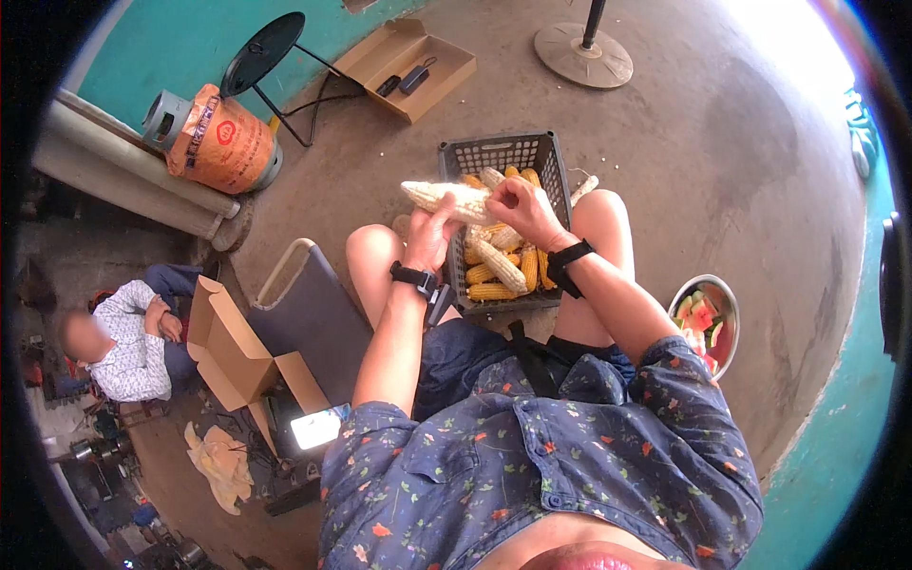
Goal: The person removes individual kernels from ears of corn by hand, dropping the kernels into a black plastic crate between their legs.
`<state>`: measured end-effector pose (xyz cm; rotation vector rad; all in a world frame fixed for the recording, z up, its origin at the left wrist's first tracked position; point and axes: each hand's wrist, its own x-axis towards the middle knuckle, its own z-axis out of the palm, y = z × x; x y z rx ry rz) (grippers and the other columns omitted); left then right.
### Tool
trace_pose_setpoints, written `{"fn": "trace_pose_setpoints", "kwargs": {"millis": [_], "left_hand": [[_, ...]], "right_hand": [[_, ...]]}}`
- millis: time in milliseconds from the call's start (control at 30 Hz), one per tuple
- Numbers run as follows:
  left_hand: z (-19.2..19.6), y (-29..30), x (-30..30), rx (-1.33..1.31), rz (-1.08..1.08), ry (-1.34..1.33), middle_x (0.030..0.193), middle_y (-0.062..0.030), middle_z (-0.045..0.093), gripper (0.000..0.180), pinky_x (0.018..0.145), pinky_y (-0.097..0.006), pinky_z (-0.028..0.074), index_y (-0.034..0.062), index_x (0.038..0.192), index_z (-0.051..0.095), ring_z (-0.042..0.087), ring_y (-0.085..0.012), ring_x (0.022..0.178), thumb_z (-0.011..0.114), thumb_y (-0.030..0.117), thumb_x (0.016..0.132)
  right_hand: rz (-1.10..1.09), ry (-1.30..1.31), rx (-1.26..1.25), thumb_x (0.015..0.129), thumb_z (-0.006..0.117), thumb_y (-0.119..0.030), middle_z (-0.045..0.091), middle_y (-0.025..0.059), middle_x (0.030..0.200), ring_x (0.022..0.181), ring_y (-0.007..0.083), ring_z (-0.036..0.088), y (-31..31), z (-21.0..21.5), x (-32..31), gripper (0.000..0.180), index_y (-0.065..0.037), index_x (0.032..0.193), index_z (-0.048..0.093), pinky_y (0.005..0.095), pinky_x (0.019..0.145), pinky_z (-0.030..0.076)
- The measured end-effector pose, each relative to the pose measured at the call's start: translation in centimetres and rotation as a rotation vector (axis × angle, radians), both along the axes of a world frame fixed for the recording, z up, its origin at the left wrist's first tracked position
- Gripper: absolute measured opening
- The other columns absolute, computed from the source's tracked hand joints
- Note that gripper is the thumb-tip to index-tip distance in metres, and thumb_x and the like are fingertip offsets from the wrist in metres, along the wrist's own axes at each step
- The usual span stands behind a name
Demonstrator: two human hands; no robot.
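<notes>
A pale white corn cob (432, 197) lies level above the near part of a crate. My left hand (429, 240) is closed round it from below, thumb up along its side. The curled fingers of my right hand (528, 213) pinch at the cob's right end; the exact contact is hidden by the hand. Below both hands, between my knees, stands a black plastic crate (560, 157) with lattice walls. Inside it are several yellow corn cobs (490, 293) and pale ones, including a white cob (500, 265) lying slantwise.
A bowl (731, 302) of watermelon pieces stands right of my knee. Ahead are an open cardboard box (446, 66), a black stool (264, 52), a gas cylinder (271, 166) and a round stand base (584, 66). At left, a chair (313, 313) holds another box (228, 347); a person (128, 332) sits beyond.
</notes>
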<state>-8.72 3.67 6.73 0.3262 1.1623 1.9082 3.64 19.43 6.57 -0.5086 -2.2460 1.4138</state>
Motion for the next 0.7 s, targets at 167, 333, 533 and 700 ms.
{"fn": "trace_pose_setpoints", "kwargs": {"millis": [167, 333, 533, 700], "left_hand": [[-0.3, -0.2, -0.4, -0.004, 0.039, -0.015, 0.12, -0.013, 0.062, 0.042, 0.098, -0.039, 0.05, -0.0025, 0.122, 0.055, 0.061, -0.0227, 0.11, 0.066, 0.026, 0.094], [0.1, -0.1, -0.4, -0.014, 0.071, -0.059, 0.121, -0.0136, 0.062, 0.04, 0.098, -0.039, 0.05, -0.0027, 0.121, 0.056, 0.061, -0.0232, 0.11, 0.065, 0.025, 0.094], [0.3, -0.4, -0.4, -0.029, 0.127, -0.101, 0.116, -0.0134, 0.064, 0.032, 0.098, -0.041, 0.05, -0.0019, 0.116, 0.057, 0.062, -0.0241, 0.108, 0.064, 0.018, 0.093], [0.1, -0.2, -0.6, -0.012, 0.128, -0.109, 0.113, -0.0127, 0.065, 0.03, 0.096, -0.04, 0.05, -0.0015, 0.115, 0.058, 0.062, -0.0241, 0.107, 0.064, 0.014, 0.09]], "right_hand": [[-0.05, 0.125, -0.016, 0.085, 0.068, -0.018, 0.064, 0.0096, 0.081, 0.072, 0.0167, 0.06, 0.0, 0.2, 0.1, 0.019, 0.0, 0.088, 0.062, 0.0317, 0.067, 0.05], [-0.155, 0.098, -0.203, 0.091, 0.066, -0.016, 0.061, 0.0034, 0.082, 0.075, 0.0116, 0.056, 0.8, -0.3, 0.1, 0.017, -0.001, 0.095, 0.061, 0.0275, 0.07, 0.048], [-0.158, 0.03, -0.09, 0.086, 0.069, -0.012, 0.068, 0.0101, 0.087, 0.081, 0.0185, 0.064, 1.2, -1.1, 0.0, 0.017, 0.0, 0.097, 0.065, 0.0318, 0.075, 0.051], [-0.142, 0.029, -0.028, 0.084, 0.07, -0.01, 0.069, 0.0113, 0.09, 0.084, 0.0213, 0.066, 1.5, -1.8, 0.0, 0.018, -0.001, 0.099, 0.066, 0.0323, 0.076, 0.052]]}}
